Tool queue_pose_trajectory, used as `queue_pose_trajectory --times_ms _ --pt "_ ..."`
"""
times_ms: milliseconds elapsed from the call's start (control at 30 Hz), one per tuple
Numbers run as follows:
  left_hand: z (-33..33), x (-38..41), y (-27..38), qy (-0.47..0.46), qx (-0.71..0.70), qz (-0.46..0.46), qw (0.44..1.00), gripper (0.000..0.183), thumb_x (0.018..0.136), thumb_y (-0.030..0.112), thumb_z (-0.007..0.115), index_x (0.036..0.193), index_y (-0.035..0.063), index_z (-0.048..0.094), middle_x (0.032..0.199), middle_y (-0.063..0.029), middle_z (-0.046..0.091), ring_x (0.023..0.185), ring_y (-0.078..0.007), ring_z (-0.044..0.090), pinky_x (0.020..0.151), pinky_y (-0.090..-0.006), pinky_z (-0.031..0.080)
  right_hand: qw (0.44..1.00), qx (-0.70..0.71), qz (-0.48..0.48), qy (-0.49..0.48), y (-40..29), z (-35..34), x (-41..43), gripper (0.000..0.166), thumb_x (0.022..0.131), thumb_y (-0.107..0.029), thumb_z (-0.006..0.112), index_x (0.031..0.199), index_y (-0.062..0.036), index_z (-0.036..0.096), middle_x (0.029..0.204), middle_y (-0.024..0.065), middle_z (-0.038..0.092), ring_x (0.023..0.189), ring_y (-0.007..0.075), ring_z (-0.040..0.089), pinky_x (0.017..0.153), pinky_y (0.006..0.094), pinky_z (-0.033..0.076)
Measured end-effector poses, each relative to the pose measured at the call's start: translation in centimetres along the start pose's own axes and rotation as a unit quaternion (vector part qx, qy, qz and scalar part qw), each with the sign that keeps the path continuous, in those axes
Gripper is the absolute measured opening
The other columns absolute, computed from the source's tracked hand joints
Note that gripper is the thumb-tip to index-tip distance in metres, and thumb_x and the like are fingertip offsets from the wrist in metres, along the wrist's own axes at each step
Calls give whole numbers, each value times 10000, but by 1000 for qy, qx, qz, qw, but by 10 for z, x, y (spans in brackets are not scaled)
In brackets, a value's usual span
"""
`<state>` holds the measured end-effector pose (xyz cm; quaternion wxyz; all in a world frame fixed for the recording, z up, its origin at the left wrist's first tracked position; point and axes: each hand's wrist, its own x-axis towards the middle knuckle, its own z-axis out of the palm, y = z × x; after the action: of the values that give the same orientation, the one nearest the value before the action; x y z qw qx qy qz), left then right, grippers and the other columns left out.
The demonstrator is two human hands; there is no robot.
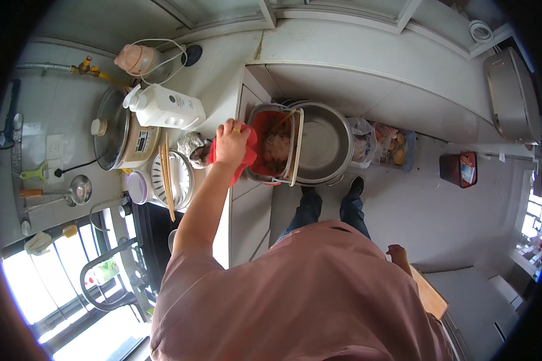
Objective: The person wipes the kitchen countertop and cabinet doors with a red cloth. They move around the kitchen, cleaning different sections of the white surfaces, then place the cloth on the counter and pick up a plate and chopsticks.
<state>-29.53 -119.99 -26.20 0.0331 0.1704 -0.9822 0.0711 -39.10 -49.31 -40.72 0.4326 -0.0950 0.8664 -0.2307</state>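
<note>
My left hand grips a bunched red cloth at the edge of the white countertop. Just beyond the edge, a waste bucket with a red inside holds food scraps, and its pale handle is on the far side. Touching the cloth's left side is a dark, grey-white crumpled bundle, whose material I cannot make out. My right hand hangs low by my right side, partly hidden by the shirt; its fingers look curled and I see nothing in it.
A large steel pot stands beside the bucket, then plastic bags and a produce bin. On the counter are a white pump bottle, an electric cooker, chopsticks across a striped bowl, and a lidded tub.
</note>
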Motion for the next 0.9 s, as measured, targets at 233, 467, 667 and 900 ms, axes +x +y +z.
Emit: queue_pose_trajectory --times_ms 233,467,667,900 --pt "23 113 -53 112 58 -28 992 362 812 88 506 1060 287 680 1087 -40 575 1053 -275 507 861 -437 433 994 83 26 66 -62 -17 -23 281 902 -201 539 1005 43 630 826 134 691 772 208 662 722 321 510" --pt "26 171 -99 7 3 -142 990 379 828 170 602 1184 299 615 1200 -59 533 1070 -299 509 887 -415 454 983 -144 -117 -13 27 28 -45 256 904 -184 498 963 24 634 912 180 658 793 310 653 723 375 524" --pt "54 98 -56 112 -47 -130 984 437 835 271 616 1265 280 541 1315 -91 459 1175 -342 438 954 -489 387 979 -156 -121 -54 4 26 2 273 912 -206 497 954 27 633 917 195 663 825 325 641 729 386 508" --pt "1 -5 4 41 -51 -188 980 551 753 168 653 1282 251 525 1350 -91 404 1203 -346 399 1012 -504 313 994 102 -40 17 -150 -49 56 259 907 -154 511 1036 44 619 887 133 682 824 205 654 753 317 495"
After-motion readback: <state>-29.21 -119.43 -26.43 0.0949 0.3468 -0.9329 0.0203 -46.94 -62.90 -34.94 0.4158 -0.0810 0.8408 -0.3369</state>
